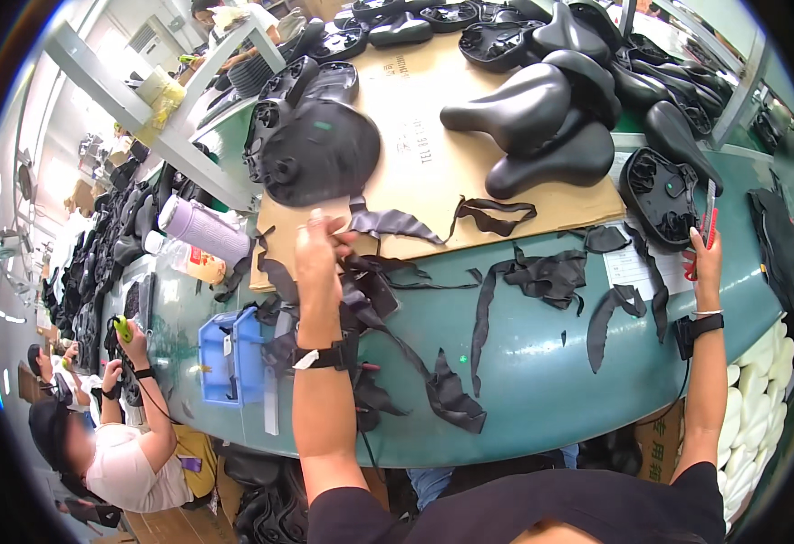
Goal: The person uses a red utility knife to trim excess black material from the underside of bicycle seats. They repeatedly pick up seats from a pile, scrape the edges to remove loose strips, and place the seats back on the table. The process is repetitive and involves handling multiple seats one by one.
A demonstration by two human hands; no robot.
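Observation:
My left hand (320, 245) is over the near left edge of the cardboard, fingers loosely bent and apart, with nothing seen in it. Just beyond its fingertips is a black bicycle saddle (320, 154), smeared by motion. On the right, my right hand (707, 258) is closed round a red-handled cutting tool (712, 228) with a narrow metal blade pointing away; its exact kind is hard to make out. Beside the tool lies an upturned saddle (655, 195), its hollow underside showing. Black trimmed strips (542, 276) lie scattered between my hands.
Saddles (515, 109) are heaped on the cardboard sheet (406, 100) and along the far side. A blue bin (234, 358), a lilac flask (202, 227) and a bottle (184, 258) stand at left on the green table (542, 390). A co-worker (134, 444) works at lower left.

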